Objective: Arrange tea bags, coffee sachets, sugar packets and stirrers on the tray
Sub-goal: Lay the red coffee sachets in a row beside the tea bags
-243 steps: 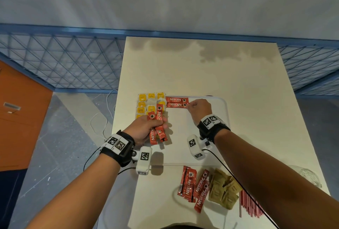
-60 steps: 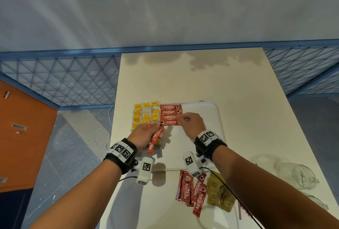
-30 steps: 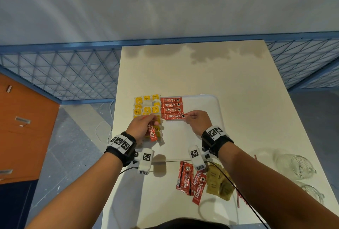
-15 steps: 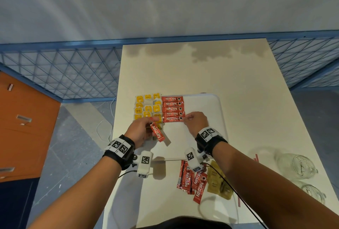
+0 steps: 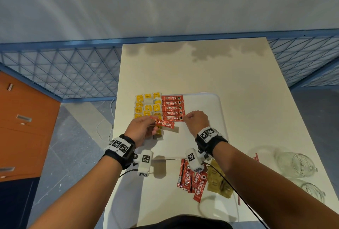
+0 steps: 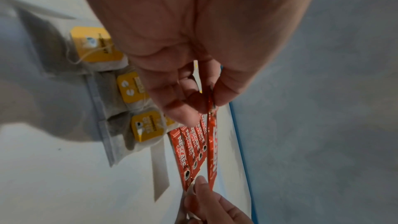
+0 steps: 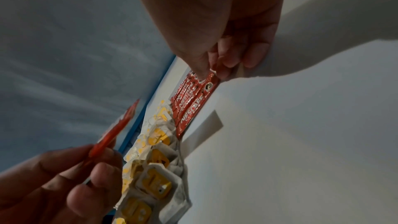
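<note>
A cream table (image 5: 220, 74) stands against a pale wall, with blue mesh railing (image 5: 60, 74) behind and beside it and an orange cabinet (image 5: 20, 124) off the table's left side. A white tray (image 5: 203, 133) lies on the table. On the tray's far left part sit yellow-tagged tea bags (image 5: 147, 106), and just right of them a column of five red coffee sachets (image 5: 172, 108). Near the tray's front edge, on the table, lie loose coffee sachets (image 5: 192, 179), brown sugar packets (image 5: 217, 182), red stirrers (image 5: 256, 157) and two glass jars (image 5: 297, 164).

Eight seconds earlier the column held two sachets and the left hand gripped several; now the left hand (image 5: 141, 131) pinches one held sachet (image 5: 165, 124) by its left end, above the tray just in front of the column. Half a second ago it slanted; now its long axis runs left to right, parallel to the column, free end pointing right. The right hand (image 5: 196, 121), fingers curled, pinches the right end of the column's nearest sachet (image 5: 173, 118).
</note>
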`<state>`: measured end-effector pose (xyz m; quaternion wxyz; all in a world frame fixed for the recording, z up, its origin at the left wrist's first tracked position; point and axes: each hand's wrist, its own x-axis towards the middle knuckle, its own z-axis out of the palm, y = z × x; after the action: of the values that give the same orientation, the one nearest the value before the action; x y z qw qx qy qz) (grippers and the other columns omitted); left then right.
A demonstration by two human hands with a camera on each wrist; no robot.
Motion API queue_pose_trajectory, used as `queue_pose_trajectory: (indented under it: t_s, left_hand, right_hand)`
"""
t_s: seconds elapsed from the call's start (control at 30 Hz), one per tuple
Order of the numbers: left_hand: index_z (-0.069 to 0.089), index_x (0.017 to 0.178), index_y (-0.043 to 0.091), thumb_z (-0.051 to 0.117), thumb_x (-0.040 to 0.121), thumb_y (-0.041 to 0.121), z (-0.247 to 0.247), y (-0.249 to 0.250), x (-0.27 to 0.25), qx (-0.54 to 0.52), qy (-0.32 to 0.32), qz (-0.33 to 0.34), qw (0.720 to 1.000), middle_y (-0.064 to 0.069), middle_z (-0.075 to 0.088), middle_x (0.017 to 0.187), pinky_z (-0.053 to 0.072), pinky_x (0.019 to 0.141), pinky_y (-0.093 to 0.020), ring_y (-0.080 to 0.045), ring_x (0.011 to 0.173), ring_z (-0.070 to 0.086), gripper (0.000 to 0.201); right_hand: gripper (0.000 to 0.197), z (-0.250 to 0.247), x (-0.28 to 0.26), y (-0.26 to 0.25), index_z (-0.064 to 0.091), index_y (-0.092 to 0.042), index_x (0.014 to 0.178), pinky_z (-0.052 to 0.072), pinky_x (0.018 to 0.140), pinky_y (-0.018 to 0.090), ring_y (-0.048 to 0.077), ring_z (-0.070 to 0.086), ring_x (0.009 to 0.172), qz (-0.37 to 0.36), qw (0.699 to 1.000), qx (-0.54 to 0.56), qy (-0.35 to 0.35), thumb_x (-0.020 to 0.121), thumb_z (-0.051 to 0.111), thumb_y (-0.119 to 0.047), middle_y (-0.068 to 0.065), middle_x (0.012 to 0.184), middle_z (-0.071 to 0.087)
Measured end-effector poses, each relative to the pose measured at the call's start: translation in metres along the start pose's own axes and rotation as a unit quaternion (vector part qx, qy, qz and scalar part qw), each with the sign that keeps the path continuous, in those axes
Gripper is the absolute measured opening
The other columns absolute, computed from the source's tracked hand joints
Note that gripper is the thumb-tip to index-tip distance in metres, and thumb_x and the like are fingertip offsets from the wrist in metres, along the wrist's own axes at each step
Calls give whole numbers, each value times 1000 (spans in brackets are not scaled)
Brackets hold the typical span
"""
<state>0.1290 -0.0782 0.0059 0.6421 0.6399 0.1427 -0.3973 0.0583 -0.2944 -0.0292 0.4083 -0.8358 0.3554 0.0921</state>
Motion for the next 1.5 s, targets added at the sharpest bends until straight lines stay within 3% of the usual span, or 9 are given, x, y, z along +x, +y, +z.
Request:
queue_pose_trajectory:
  t_s: [0.17, 0.33, 0.53, 0.67, 0.83, 1.03, 1.17, 1.37, 1.5]
  left_hand:
    - [68, 115, -2, 56, 100, 3, 2, -2, 0, 11, -4, 15, 1000, -22, 62, 83, 55, 52, -27, -21, 56, 53, 20]
    - [71, 110, 4, 61, 97, 1, 6, -5, 2, 31, 3, 26, 999, -17, 69, 82, 57, 56, -25, -17, 56, 60, 17]
    - [72, 105, 1, 68, 92, 3, 10, -11, 6, 66, -5, 32, 997, -22, 67, 83, 59, 72, -44, -24, 59, 61, 13]
    - [72, 99, 1, 68, 92, 2, 18, -15, 2, 104, -17, 47, 993, -16, 70, 76, 57, 61, -32, -21, 59, 61, 8]
    - [73, 96, 9, 71, 91, 5, 19, -16, 1, 132, -24, 59, 989, -21, 75, 92, 55, 80, -46, -28, 75, 66, 6]
    - [74, 102, 12, 75, 90, 14, 15, -8, 6, 137, -13, 81, 987, -19, 62, 82, 57, 81, -56, -28, 74, 58, 12]
    - [75, 93, 12, 76, 89, 15, 15, -7, 8, 176, -14, 93, 980, -12, 70, 79, 59, 76, -48, -25, 71, 63, 5]
    - [73, 92, 7, 73, 91, 11, 10, -9, 15, 149, 46, 95, 983, -23, 74, 93, 62, 75, -47, -28, 75, 68, 5]
    - [74, 87, 5, 72, 91, 8, 12, -13, 17, 193, 52, 92, 976, -14, 76, 83, 61, 62, -31, -23, 68, 68, 5]
  right_hand:
    - [40, 5, -6, 2, 66, -10, 69, 48, 67, 32, 12, 57, 65, -60, 993, 88, -46, 92, 60, -43, 5, 70, 67]
    - [28, 4, -15, 1, 73, -11, 86, 42, 55, 29, 15, 55, 63, -67, 964, 212, -143, 93, 67, -37, 1, 74, 69]
    - [7, 1, -22, -5, 75, -11, 95, 45, 54, 22, 10, 58, 60, -65, 956, 242, -152, 92, 72, -17, -5, 69, 67]
    - [16, -2, -28, -15, 69, -9, 85, 42, 47, 15, 0, 55, 50, -74, 960, 230, -142, 96, 69, -21, -1, 68, 64]
    - [18, -4, -27, -19, 63, -10, 84, 46, 52, 21, 13, 59, 58, -68, 963, 215, -145, 98, 65, -21, 18, 83, 74]
    - [19, -4, -35, -20, 62, -9, 80, 44, 56, 13, -1, 56, 57, -128, 952, 151, -232, 98, 57, -6, -1, 73, 62]
    - [23, 1, -35, -17, 62, 3, 83, 43, 62, 24, 11, 50, 63, -150, 945, 111, -269, 99, 54, -13, 4, 73, 56]
    - [20, -1, -26, 2, 73, -12, 109, 51, 66, 32, 14, 61, 72, -94, 958, 151, -225, 98, 64, -25, 2, 82, 66]
    - [20, -2, -18, 14, 71, -9, 111, 53, 67, 31, 16, 64, 70, -35, 968, 208, -134, 93, 71, -18, 7, 82, 71]
